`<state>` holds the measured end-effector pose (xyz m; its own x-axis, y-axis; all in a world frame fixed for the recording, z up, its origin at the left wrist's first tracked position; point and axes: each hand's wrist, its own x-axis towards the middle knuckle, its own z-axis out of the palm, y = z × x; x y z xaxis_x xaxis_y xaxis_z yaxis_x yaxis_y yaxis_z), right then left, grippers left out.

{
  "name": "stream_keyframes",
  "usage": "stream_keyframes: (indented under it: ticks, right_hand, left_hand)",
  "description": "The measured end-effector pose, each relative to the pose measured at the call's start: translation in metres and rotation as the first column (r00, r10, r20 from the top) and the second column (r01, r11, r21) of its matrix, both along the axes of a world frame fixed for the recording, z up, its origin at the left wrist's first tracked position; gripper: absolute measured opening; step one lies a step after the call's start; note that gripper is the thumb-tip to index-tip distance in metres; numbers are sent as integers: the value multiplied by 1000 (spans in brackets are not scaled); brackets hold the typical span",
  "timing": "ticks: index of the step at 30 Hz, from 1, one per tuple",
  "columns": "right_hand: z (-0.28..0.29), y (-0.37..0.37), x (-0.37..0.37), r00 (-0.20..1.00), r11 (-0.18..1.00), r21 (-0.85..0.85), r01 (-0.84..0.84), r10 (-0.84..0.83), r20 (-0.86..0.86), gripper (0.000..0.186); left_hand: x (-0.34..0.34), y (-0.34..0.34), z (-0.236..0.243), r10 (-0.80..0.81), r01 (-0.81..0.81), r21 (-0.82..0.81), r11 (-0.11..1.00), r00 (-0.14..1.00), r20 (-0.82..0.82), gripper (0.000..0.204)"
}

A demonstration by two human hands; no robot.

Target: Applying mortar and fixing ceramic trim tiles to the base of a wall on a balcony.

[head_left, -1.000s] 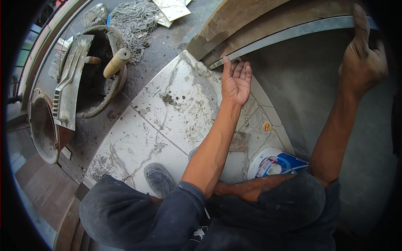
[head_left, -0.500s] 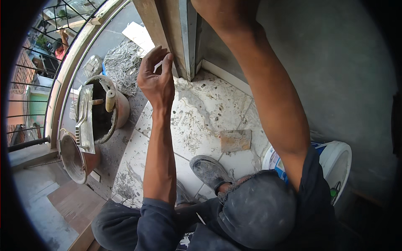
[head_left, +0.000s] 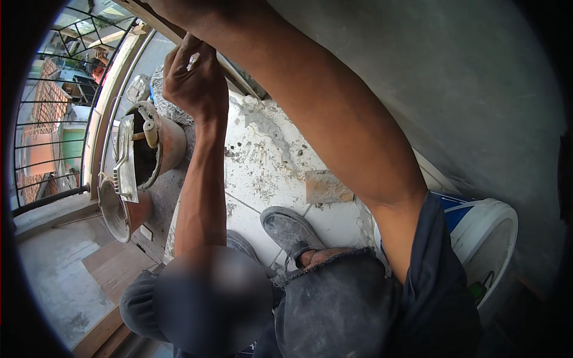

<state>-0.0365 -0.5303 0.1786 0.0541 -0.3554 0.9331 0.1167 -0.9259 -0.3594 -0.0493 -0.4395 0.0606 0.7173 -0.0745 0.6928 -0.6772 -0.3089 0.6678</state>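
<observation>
My left hand (head_left: 197, 83) is raised at the upper left with its fingers curled in and thumb against them, close beside the wooden door frame (head_left: 164, 21). Whatever those fingers may pinch is too small or hidden to make out. My right hand (head_left: 197, 13) reaches across to the same frame, just above the left one. The upper edge of the picture cuts it off and its fingers are hidden. Below both hands, the frame's foot meets white floor tiles (head_left: 256, 173) spattered with mortar.
A notched trowel (head_left: 125, 158) rests across a mortar-caked bucket (head_left: 170, 149), beside a smaller bucket (head_left: 110, 209). A loose tile piece (head_left: 328, 187) lies before my shoe (head_left: 289, 230). A white pail (head_left: 489, 230) is at right, tangled strands (head_left: 170, 101) near the railing (head_left: 51, 125).
Both hands have shifted up and to the left in view, the right arm now slanting across the frame. My left fingers have drawn closer together. The view has turned somewhat.
</observation>
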Motion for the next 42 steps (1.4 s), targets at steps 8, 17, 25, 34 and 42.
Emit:
stream_keyframes:
  ticks: [8, 17, 25, 34, 42]
  right_hand:
    - [0, -2, -6, 990, 996, -33, 83, -86, -114, 23]
    - [5, -3, -7, 985, 998, -51, 40, -48, -167, 21]
    - [-1, -11, -38, 957, 977, 40, -210, 214, -194, 22]
    - [1, -12, -37, 960, 980, 80, -182, 195, -202, 23]
    - [-1, -12, -31, 957, 988, 60, -141, 152, -248, 23]
  left_hand:
    - [2, -2, -12, 54, -57, 23, 998, 992, 112, 21]
    - [24, 5, -20, 15, -103, 197, 975, 916, 400, 26]
    - [7, -5, -18, 38, -77, 90, 993, 927, 374, 31]
    - [15, -4, -11, -110, 112, -21, 993, 990, 92, 48]
    - [25, 0, -1, -72, 25, 154, 988, 949, 308, 44]
